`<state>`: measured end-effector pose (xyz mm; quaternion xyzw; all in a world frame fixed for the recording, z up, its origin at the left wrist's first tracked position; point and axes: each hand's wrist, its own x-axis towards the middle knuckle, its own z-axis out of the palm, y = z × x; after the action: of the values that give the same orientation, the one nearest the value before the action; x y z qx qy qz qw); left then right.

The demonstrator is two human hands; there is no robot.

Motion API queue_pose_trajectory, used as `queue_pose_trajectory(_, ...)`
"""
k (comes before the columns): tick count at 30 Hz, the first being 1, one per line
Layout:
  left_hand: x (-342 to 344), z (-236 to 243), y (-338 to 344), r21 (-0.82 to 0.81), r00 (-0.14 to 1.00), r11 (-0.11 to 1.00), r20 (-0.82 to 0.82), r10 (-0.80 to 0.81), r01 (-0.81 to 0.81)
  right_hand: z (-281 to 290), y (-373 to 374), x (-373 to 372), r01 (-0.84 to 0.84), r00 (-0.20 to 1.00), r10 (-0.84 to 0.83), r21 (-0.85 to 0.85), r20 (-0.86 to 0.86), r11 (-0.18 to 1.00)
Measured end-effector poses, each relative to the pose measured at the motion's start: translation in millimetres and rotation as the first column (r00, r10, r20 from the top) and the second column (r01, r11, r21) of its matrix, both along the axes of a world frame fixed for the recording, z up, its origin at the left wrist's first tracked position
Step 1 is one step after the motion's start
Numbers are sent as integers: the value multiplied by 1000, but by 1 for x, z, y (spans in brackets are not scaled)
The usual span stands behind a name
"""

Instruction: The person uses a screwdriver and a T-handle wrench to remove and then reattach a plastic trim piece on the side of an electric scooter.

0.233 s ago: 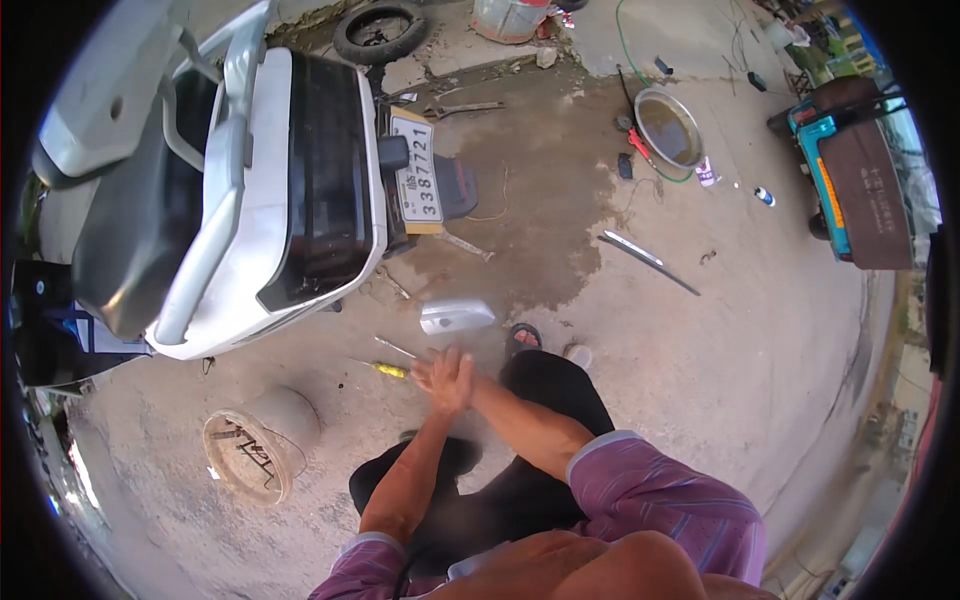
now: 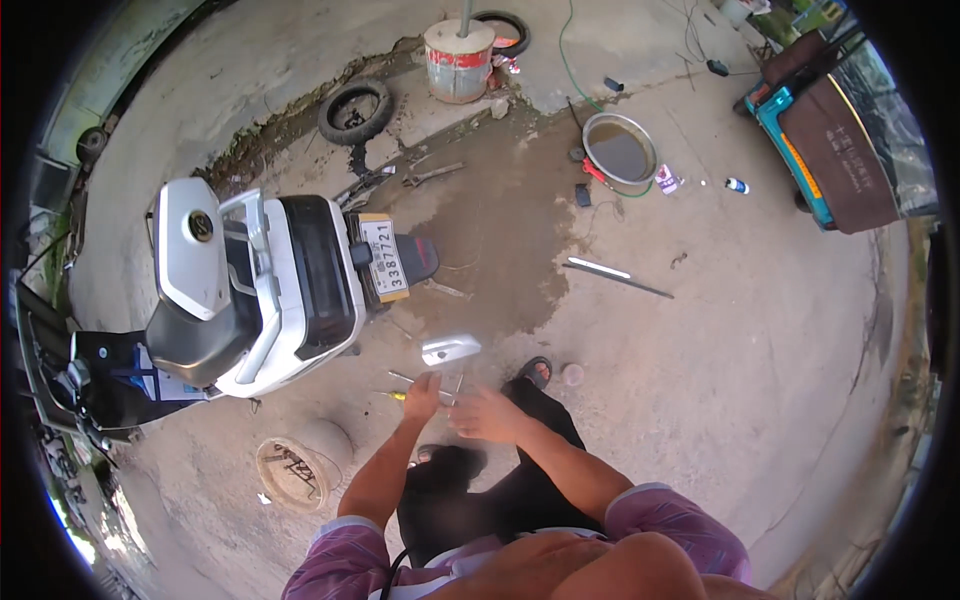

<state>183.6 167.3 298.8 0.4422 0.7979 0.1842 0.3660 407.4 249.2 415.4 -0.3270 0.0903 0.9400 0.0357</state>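
Note:
Near the middle of the ground, my left hand (image 2: pixel 422 396) is closed, and what it holds, if anything, is too small to make out. My right hand (image 2: pixel 486 416) is just to its right, its fingers loosely stretched toward the left hand and apart. A thin metal rod (image 2: pixel 400 377) shows beside the left hand, partly hidden by it. The yellow-handled screwdriver (image 2: pixel 396 396) lies on the concrete left of that hand. Just beyond both hands rests a silver-white curved panel (image 2: pixel 450 349) with a dark hole in it.
A white scooter (image 2: pixel 290 290) stands at the left, with a bucket (image 2: pixel 272 452) of metal pieces nearer me. Farther off are a tyre (image 2: pixel 356 111), a red-and-white drum (image 2: pixel 460 68), a basin of water (image 2: pixel 655 165) and long strips (image 2: pixel 620 277). A teal vehicle (image 2: pixel 800 150) stands far right.
My hands were together, one over the other; now they are apart, the right one farther right. The whole view has shifted, showing more of the scooter and the far ground.

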Motion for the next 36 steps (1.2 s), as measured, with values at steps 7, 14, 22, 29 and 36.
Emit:
queue_pose_trajectory(7,-93,124,-77,-567,987,821,160,28,68,12,11,305,-16,591,-435,549,680,836)
queue_pose_trajectory(14,32,252,-4,-752,870,643,213,445,-145,81,-204,529,333,128,-52,7,990,943)
queue_pose_trajectory(22,43,242,71,-407,520,452,69,-851,794,110,-88,500,184,423,-200,133,884,974)
queue_pose_trajectory(29,84,260,240,-838,910,544,196,365,-38,181,142,499,240,359,-518,460,776,855)
queue_pose_trajectory(36,30,204,527,-574,324,790,805,497,217,146,149,544,399,444,-453,282,773,873)
